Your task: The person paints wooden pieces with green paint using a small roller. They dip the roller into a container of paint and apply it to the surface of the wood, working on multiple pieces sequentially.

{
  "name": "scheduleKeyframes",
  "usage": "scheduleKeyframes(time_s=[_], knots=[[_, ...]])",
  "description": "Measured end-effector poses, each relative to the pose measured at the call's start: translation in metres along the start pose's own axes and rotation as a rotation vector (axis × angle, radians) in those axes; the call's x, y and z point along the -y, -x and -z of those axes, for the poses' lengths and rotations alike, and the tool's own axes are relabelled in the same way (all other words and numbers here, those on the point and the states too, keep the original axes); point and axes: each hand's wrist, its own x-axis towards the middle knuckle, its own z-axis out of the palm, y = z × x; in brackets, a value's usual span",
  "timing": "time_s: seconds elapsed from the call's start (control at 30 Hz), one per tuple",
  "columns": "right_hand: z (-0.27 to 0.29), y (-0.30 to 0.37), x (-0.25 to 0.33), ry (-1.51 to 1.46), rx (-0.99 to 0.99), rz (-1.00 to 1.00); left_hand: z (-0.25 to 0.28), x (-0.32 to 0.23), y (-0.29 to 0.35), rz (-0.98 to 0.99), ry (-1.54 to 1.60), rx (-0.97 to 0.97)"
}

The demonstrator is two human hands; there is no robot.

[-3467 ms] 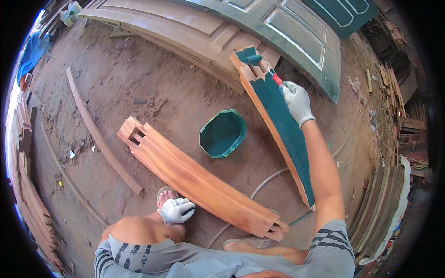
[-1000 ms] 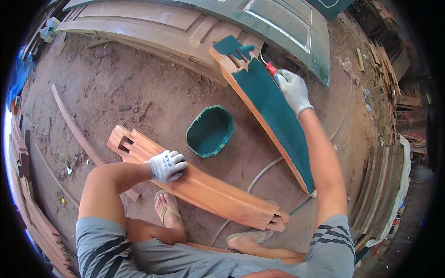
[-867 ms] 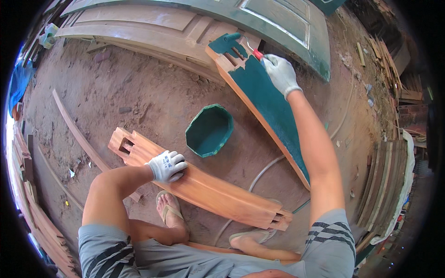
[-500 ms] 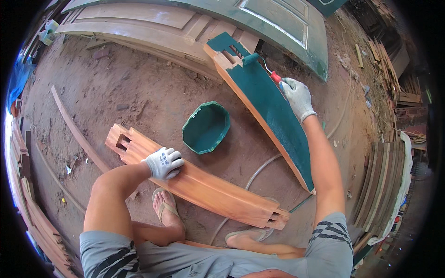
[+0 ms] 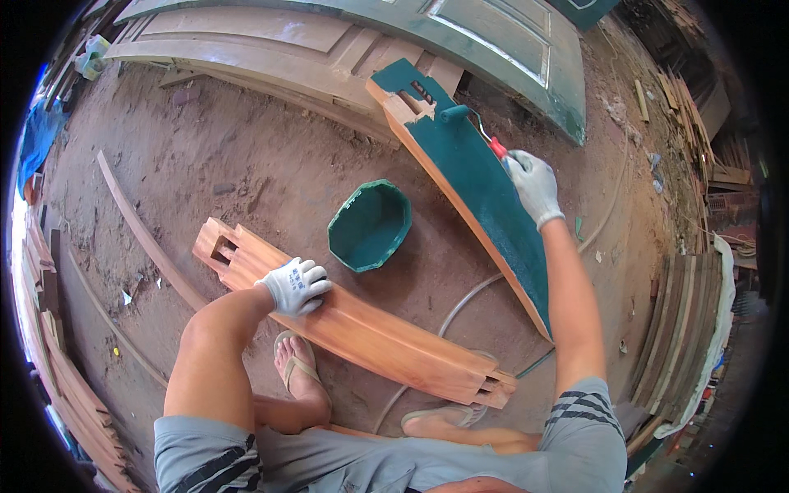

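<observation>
In my right hand [image 5: 534,182], gloved in white, is a small paint roller [image 5: 454,114] with a red handle. Its green sleeve touches the broad face of a thick curved board [image 5: 481,193], just below the slots cut in the upper end. That face is green; the near side edge is bare orange wood. My left hand [image 5: 297,287], also gloved, has its fingers curled over a second, unpainted curved wooden piece [image 5: 386,337] with slotted ends, lying across in front of my feet. Between the two pieces stands a green faceted tub [image 5: 347,220] with green paint inside.
At the back lie an unpainted panelled door [image 5: 246,33] and a grey-green one [image 5: 485,45]. A pale hose [image 5: 460,306] runs under the wooden pieces over the dirt floor. A thin curved strip [image 5: 136,218] lies at left; stacked planks [image 5: 670,329] stand at right.
The roller has moved a little down and right along the green face, away from the slots, and my right hand with it. My left hand stays on the bare wooden piece.
</observation>
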Motion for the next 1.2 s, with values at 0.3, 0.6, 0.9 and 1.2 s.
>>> scheduleKeyframes(time_s=[0.3,0.6,0.9,1.2], knots=[[-0.032,0.037,0.003,-0.461,-0.057,-0.105,-0.002,0.003,-0.002,-0.041,0.010,-0.040],[-0.040,0.056,0.024,-0.612,-0.031,-0.177,0.002,0.002,0.000,-0.049,0.017,-0.064],[-0.057,-0.035,0.097,-0.113,-0.056,0.041,-0.002,0.003,-0.001,-0.050,-0.001,-0.065],[-0.031,0.012,0.071,0.102,0.024,0.103,-0.004,0.002,0.003,-0.040,0.009,-0.072]])
